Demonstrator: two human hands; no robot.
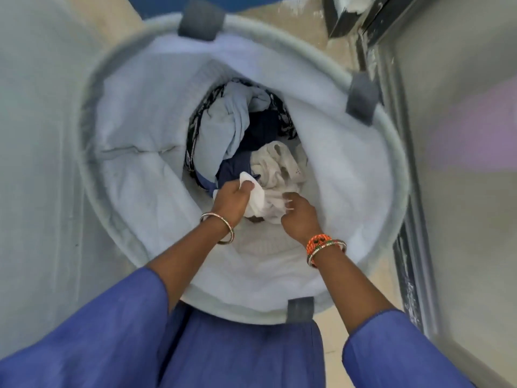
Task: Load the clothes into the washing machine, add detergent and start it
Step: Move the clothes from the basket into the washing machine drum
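Observation:
I look straight down into a tall round laundry basket with a pale grey rim and white lining. At its bottom lie several clothes: a light blue garment, a dark navy piece, a cream one and a black patterned cloth. Both my arms reach into the basket. My left hand grips a white cloth by its upper edge. My right hand pinches the same white cloth from the right side. No washing machine or detergent can be made out.
The basket's rim carries three dark grey tabs. A pale grey surface stands close on the left. On the right runs a dark metal frame with a grey panel. Tan floor shows beyond the basket.

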